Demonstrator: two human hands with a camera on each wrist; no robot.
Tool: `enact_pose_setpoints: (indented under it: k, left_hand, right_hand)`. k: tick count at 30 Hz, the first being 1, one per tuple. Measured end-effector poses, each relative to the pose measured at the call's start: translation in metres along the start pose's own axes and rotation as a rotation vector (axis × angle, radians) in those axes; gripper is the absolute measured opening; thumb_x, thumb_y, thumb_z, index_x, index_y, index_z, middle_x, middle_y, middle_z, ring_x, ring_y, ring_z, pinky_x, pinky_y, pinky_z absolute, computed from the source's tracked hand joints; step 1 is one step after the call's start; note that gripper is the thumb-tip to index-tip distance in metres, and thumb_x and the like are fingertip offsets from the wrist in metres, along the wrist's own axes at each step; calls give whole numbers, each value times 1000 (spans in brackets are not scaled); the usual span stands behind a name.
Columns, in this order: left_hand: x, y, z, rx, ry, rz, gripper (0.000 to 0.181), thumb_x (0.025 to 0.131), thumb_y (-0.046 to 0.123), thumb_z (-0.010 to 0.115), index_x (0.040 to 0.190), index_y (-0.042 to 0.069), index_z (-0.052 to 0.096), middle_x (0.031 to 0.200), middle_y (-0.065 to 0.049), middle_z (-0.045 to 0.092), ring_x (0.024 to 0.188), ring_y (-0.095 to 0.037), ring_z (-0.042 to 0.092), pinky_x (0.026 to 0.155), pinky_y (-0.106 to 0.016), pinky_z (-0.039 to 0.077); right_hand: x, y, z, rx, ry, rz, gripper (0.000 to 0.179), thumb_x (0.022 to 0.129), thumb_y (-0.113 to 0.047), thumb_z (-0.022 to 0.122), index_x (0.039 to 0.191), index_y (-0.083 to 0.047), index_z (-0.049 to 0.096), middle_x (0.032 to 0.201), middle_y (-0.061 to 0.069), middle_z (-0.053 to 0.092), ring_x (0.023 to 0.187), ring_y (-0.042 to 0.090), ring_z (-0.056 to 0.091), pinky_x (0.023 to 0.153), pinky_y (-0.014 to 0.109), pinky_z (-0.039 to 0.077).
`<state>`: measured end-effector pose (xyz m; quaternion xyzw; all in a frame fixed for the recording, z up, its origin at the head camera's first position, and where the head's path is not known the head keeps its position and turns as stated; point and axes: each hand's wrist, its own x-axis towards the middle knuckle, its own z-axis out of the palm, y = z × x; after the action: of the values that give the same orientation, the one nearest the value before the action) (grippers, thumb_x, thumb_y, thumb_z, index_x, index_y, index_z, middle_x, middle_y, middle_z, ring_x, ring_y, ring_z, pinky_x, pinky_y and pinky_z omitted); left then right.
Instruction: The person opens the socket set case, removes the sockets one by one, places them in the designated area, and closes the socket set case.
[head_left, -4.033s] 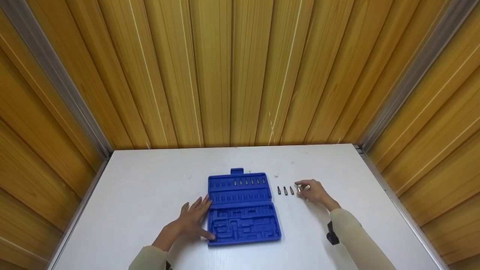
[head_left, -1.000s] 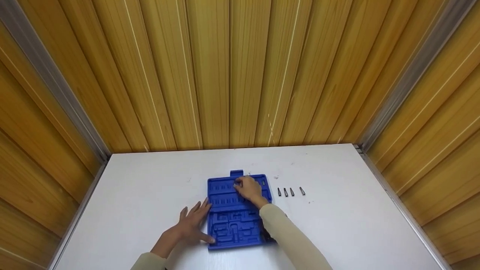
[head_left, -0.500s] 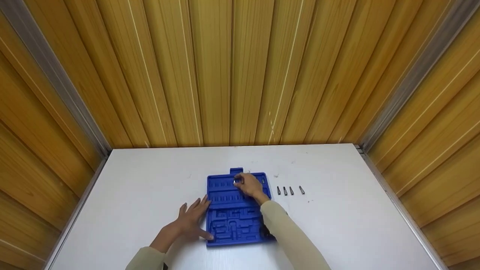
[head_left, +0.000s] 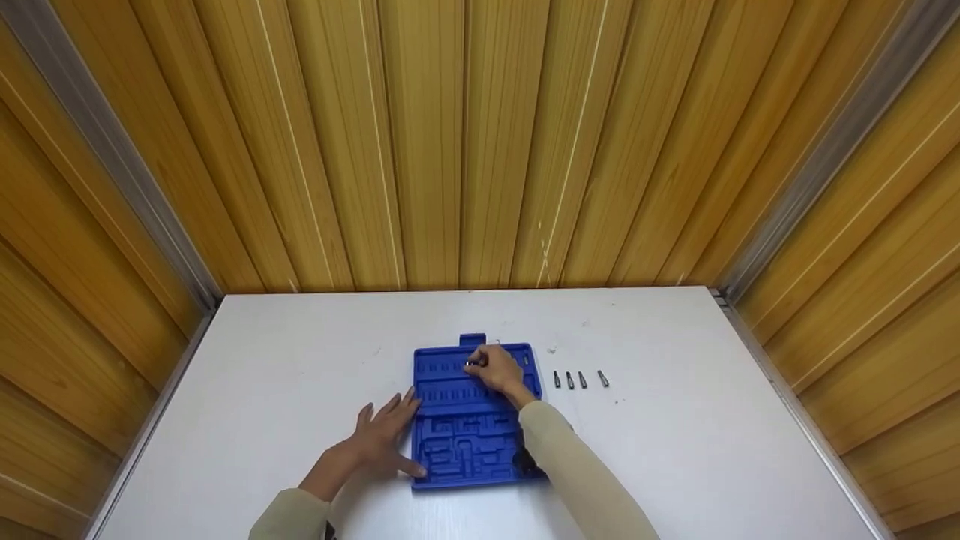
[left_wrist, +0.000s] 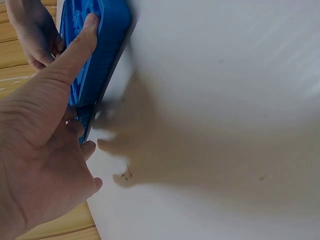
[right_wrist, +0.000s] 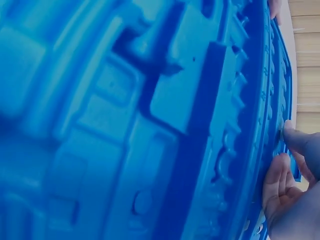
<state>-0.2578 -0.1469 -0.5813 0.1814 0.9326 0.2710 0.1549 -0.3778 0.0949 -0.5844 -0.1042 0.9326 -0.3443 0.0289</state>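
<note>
A blue plastic bit case (head_left: pixel 450 431) lies unfolded on the table, its moulded slots facing up. My right hand (head_left: pixel 499 369) is over its far half, thumb and forefinger pinching a small shiny screwdriver bit (head_left: pixel 470 364) at the upper slot row. In the right wrist view, the fingertips (right_wrist: pixel 280 170) meet the case and the bit is hard to make out. My left hand (head_left: pixel 379 435) rests against the case's left side with fingers spread, thumb on the near left corner; the left wrist view shows that thumb (left_wrist: pixel 82 42) on the rim.
Several loose screwdriver bits (head_left: pixel 570 380) lie in a row on the white table (head_left: pixel 300 360) right of the case. Another bit (head_left: pixel 526 361) sits in the upper row near the right end. Wood-patterned panels (head_left: pixel 465 150) enclose the table's back and sides.
My right hand set a bit down beside the loose ones, then moved left to the case, where it pinches a bit in the upper row. My left hand stays at the case's left side.
</note>
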Motion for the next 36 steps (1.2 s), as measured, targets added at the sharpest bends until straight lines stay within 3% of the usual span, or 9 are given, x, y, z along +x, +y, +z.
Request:
enact_pose_setpoints:
  k: [3,11,15,18,22,27,30,36]
  left_hand:
    - [0,0,-1,13,-6,-3,123,69,49,92,160,0,24,172,-19,15,158,-44,15,122,-74,3]
    - [-1,2,-7,-7,6,16,122,70,45,92,160,-2,25,171,-20,15,157,-46,14,121,-75,2]
    - [-2,3,-7,-17,5,14,122,69,44,93,160,-2,24,171,-20,14,158,-46,13,121,-74,1]
    - [-3,5,-6,-10,1,8,122,70,44,92,160,-2,24,171,-20,14,158,-45,13,122,-73,1]
    - [-3,7,-4,-3,-1,1,121,71,43,92,160,-1,24,171,-19,14,158,-45,13,123,-72,2]
    - [-3,7,-3,-6,-8,-2,121,70,42,93,160,-1,24,171,-19,14,158,-44,13,123,-72,2]
    - [-3,7,-3,-6,-5,2,121,70,43,93,160,-1,24,171,-19,14,158,-45,14,122,-73,2]
    - [-4,6,-4,-12,3,9,122,70,42,93,160,-2,24,171,-20,14,157,-46,14,122,-74,2]
  right_hand:
    - [0,0,-2,36,-13,-15,14,93,-19,75,95,-6,71,97,9,72,84,18,60,74,35,46]
    - [-3,3,-16,273,-128,-52,21,98,-11,68,87,-2,53,84,0,52,77,13,44,71,26,37]
    - [-7,5,-23,321,-176,-12,16,100,-12,65,92,-3,56,90,5,63,79,14,56,68,25,47]
    - [-10,8,-27,399,-223,28,13,100,-12,65,96,-3,57,99,18,72,85,24,72,69,30,59]
    - [-15,16,-35,499,-282,21,10,101,-8,62,101,1,58,112,28,73,91,31,77,74,34,63]
    - [-18,24,-45,490,-289,-5,16,102,-11,61,109,4,61,110,27,74,82,15,72,71,28,59]
    - [-20,26,-51,454,-279,-36,28,104,-13,59,121,9,59,106,27,74,77,11,68,70,29,58]
    - [-24,28,-65,416,-256,-69,40,104,-12,57,138,9,52,105,34,71,79,24,68,71,40,58]
